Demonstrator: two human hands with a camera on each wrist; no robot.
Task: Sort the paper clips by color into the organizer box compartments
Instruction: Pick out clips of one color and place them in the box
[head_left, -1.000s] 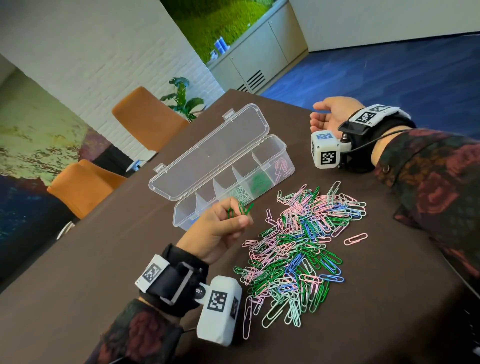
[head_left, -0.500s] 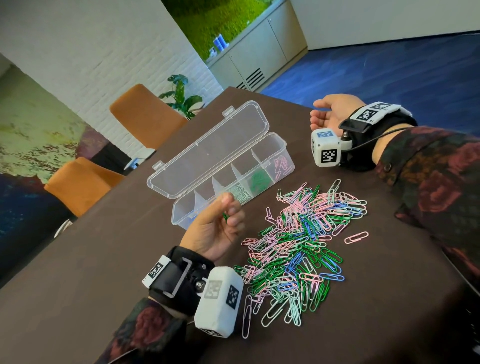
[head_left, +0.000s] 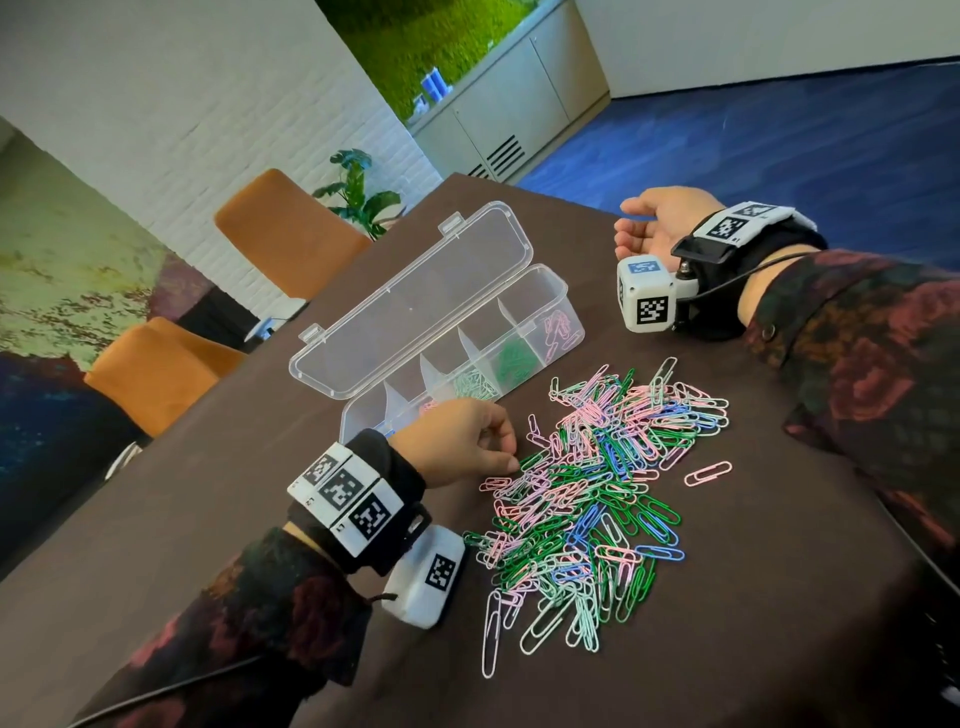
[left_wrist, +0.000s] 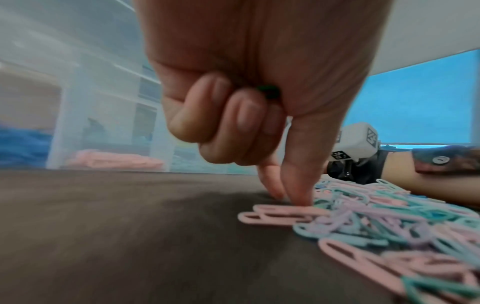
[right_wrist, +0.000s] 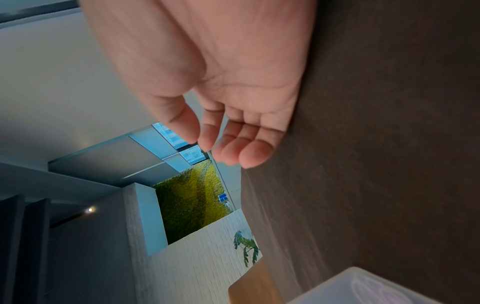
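Box: the clear organizer box (head_left: 524, 332) sits open at the far left of the table (head_left: 208, 519), lid (head_left: 415, 301) tipped back, just beyond my left hand.
Done so far: I count clips in several compartments: pink at the right end (head_left: 558, 327), dark green next to it (head_left: 511, 361), pale green after that (head_left: 475, 387). The left wrist view adds pink (left_wrist: 116, 160) and blue (left_wrist: 20, 144) clips behind the clear wall at the near end. Each holds only a thin layer.
Left to do: nearly everything, I judge. The pile of paper clips (head_left: 597, 493) spreads across the middle of the table, with pink, dark green, pale green and blue all mixed, and one pink clip (head_left: 707, 473) lies apart at its right.
Left hand: my left hand (head_left: 457, 441) is at the near-left edge of the pile. Forefinger and thumb (left_wrist: 298, 185) point down together onto the clips, tips touching a pink one (left_wrist: 275, 214). The other three fingers are curled into the palm, with something dark green (left_wrist: 270, 91) showing there, likely clips I am carrying.
Right hand: my right hand (head_left: 660, 228) lies idle at the far right of the table, palm turned up, fingers (right_wrist: 233, 148) loosely curled and holding nothing.
Step in hand: gathering more clips before a trip to the box, as I read it; whether the fingertips have a clip pinched yet I cannot tell.
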